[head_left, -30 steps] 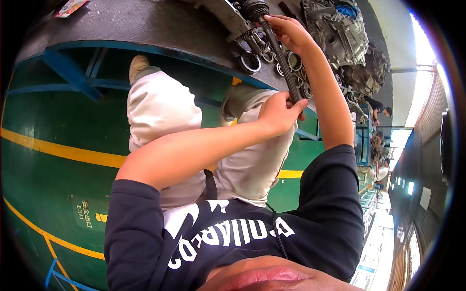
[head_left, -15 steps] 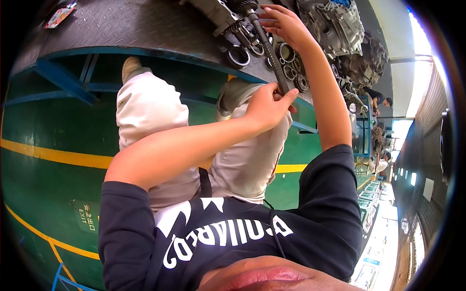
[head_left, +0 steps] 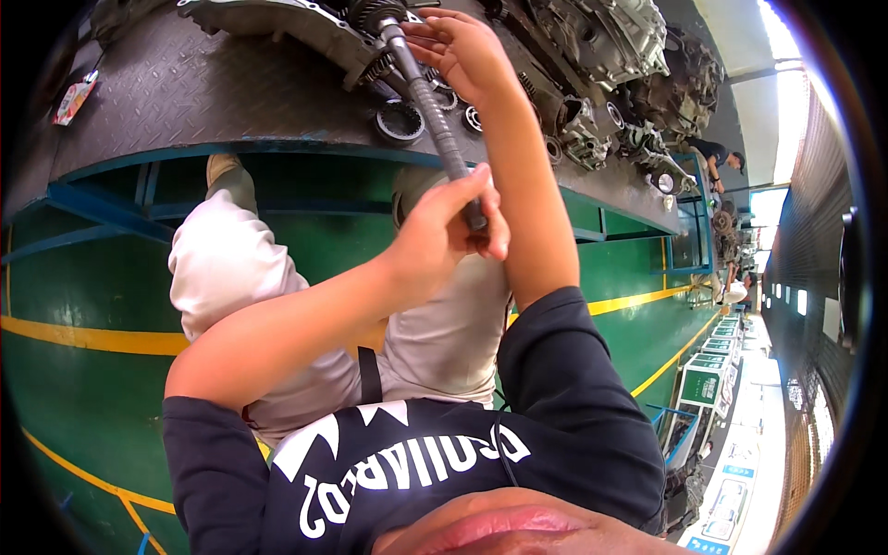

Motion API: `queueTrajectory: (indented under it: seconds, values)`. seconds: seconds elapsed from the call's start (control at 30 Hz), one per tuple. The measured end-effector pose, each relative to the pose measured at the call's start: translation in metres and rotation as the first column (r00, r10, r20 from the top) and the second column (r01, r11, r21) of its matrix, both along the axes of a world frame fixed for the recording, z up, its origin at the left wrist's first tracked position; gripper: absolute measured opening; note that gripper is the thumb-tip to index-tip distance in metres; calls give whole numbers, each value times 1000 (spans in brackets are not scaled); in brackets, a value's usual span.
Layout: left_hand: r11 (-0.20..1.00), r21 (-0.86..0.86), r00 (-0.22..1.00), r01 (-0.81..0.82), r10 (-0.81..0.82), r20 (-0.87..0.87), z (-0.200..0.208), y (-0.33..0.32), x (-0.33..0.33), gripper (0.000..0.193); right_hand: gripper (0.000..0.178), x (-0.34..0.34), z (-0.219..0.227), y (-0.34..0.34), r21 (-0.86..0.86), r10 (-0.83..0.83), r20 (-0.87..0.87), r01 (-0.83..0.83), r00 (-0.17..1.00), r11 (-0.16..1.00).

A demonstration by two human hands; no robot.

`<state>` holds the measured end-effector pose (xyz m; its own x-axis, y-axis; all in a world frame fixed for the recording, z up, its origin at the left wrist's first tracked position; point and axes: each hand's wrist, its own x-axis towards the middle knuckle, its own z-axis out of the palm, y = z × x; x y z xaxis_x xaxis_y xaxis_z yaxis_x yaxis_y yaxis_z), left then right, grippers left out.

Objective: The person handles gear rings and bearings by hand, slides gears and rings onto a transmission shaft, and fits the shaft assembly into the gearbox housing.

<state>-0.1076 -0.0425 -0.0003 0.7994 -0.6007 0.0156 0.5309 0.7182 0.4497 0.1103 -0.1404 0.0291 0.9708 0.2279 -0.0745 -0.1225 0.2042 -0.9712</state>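
Note:
A long, dark splined gear shaft slants from the workbench toward my lap. My left hand is closed round its near end, thumb along one side and fingers on the other. The far end carries a toothed gear, cut by the upper edge of the view. Beside that gear, my right hand has its fingers stretched and slightly apart; the shaft partly hides whether they touch it. Below the shaft, a toothed ring lies near the bench edge. Smaller gears sit behind it.
The workbench has a ridged metal top and a blue frame. A metal housing stands at the far edge. Gearbox casings crowd the right side. A red-and-white packet lies at left. Another person works farther off.
The whole view has turned, so bench and parts sit farther left. My left hand and the shaft's near end have come closer to me. My right hand remains by the gear.

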Motion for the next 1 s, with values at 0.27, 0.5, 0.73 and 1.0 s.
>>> queueTrajectory:
  seconds: [0.27, 0.5, 0.73, 1.0]
  values:
    - [984, -120, 962, 133, -99, 253, -5, 42, 8, 37, 33, -52, 1, 24, -17, 20, 275, -15, 961, 1000]
    - [972, -156, 923, 177, -109, 369, -4, 60, 14, 26, 35, -48, -8, 19, -195, -51, 455, 155, 889, 968]
    - [982, -110, 907, 153, -95, 410, 1, 68, 14, 30, 41, -31, -28, 24, -415, 46, 639, 294, 768, 861]
    - [994, -58, 986, 89, -79, 150, 15, 61, 1, 25, 40, -25, -17, 22, -426, -78, 630, 428, 773, 797]
